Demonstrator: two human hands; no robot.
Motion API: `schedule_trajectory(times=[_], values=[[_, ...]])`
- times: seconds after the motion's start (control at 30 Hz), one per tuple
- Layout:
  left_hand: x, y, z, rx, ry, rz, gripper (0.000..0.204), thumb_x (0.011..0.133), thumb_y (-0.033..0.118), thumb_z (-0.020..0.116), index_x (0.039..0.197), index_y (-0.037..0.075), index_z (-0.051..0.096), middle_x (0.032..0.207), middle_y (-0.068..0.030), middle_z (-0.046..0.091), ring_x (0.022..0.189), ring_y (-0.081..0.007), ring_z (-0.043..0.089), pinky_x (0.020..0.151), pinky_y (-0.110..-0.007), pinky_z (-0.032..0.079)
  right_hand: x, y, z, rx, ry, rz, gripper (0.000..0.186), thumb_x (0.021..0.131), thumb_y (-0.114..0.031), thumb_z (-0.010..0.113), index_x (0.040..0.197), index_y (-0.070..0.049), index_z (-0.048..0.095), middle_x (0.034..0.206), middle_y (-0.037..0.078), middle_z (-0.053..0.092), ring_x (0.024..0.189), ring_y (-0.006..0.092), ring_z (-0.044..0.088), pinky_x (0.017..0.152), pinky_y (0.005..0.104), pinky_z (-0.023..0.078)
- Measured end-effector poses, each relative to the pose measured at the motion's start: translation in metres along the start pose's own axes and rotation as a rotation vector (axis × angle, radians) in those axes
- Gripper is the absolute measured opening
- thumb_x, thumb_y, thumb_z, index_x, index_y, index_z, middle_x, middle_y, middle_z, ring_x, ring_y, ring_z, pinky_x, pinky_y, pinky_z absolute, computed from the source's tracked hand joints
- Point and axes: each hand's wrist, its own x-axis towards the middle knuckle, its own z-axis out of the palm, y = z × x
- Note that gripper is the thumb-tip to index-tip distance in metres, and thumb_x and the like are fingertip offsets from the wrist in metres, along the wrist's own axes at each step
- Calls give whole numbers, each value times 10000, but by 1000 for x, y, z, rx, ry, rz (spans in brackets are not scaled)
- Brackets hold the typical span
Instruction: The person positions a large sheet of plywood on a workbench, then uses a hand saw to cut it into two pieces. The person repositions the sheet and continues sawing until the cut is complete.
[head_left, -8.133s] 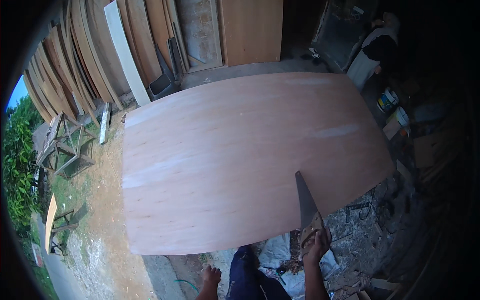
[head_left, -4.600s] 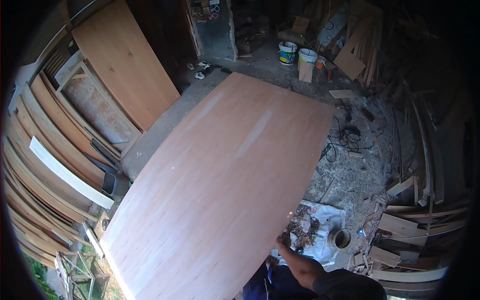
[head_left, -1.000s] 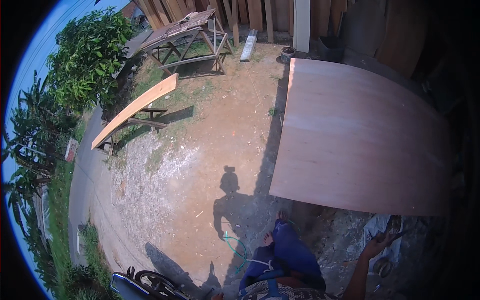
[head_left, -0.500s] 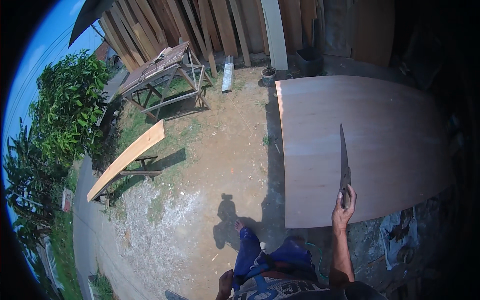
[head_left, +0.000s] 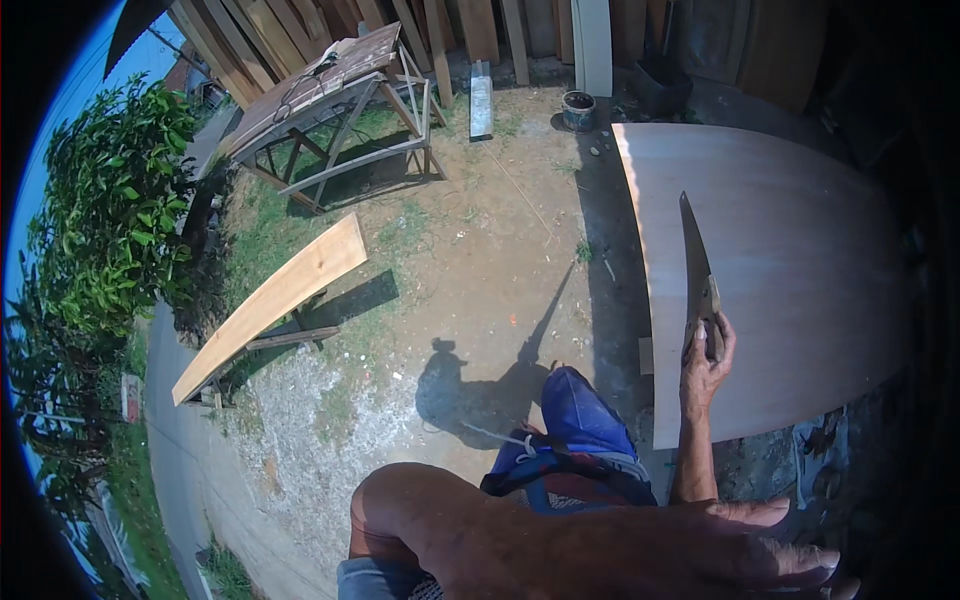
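A hand saw (head_left: 697, 255) points upward and away, its dark blade tapering to a tip over the large brown sheet (head_left: 780, 260). My right hand (head_left: 708, 360) is closed around its handle. Close to the camera, my left hand (head_left: 730, 550) reaches across my body toward the right, with bent elbow. Its fingers are spread and hold nothing. Part of my right forearm is hidden behind the left arm. A light wooden plank (head_left: 275, 295) lies on a low trestle (head_left: 290, 335) to the left, out of reach of both hands.
A wooden table (head_left: 325, 80) with a cord on it stands at the far left. Beyond lie a grey metal-looking bar (head_left: 481, 100), a small bucket (head_left: 578, 110), a dark tub (head_left: 662, 88) and leaning boards (head_left: 480, 30). A bush (head_left: 110, 200) borders the road.
My left arm has swung up and across the lower view. The saw in my right hand has tilted slightly. The ground, plank and sheet have shifted in view as my head moved.
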Motion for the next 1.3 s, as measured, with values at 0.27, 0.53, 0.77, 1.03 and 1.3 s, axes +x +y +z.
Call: schedule_trajectory(times=[0.27, 0.53, 0.77, 1.03, 1.3], values=[[111, -60, -202, -227, -488, 80, 689, 1045, 492, 424, 1125, -147, 670, 1191, -317, 643, 1103, -468, 623, 922, -554, 510, 104, 30, 94, -237, 214, -87, 378, 979, -115, 642, 1336, -49, 536, 1136, 84, 641, 1063, 176, 630, 931, 323, 513], [98, -97, -543, 928, 540, -1026, 626, 1063, 405, 443, 1530, 0, 346, 1535, -202, 429, 1352, -281, 486, 1072, -385, 391, 230, 21, 186, -217, 363, -23, 348, 960, -133, 671, 1289, -93, 566, 1061, 73, 670, 1020, 165, 629, 883, 327, 515], [-71, -165, -793, 847, 573, -1967, 493, 996, 424, 557, 1324, 56, 577, 1187, -70, 650, 996, -244, 656, 793, -418, 497, 308, 42, 248, -312, 528, 19, 378, 950, -119, 662, 1311, -87, 553, 1068, 89, 686, 1028, 188, 668, 905, 350, 528], [126, -347, -902, 798, -16, -2000, 473, 1004, 406, 550, 1321, 56, 579, 1182, -72, 655, 968, -231, 662, 781, -403, 501, 407, 61, 314, -335, 817, 119, 502, 931, -100, 656, 1402, -100, 482, 1117, 117, 685, 1059, 222, 670, 927, 368, 528], [436, -434, -1040, 1125, 35, -1503, 458, 1008, 360, 556, 1372, 84, 586, 1190, -82, 682, 907, -193, 663, 728, -338, 506, 476, 54, 348, -444, 998, 154, 491, 935, -82, 652, 1401, -83, 498, 1181, 111, 677, 1096, 187, 659, 942, 342, 526]])
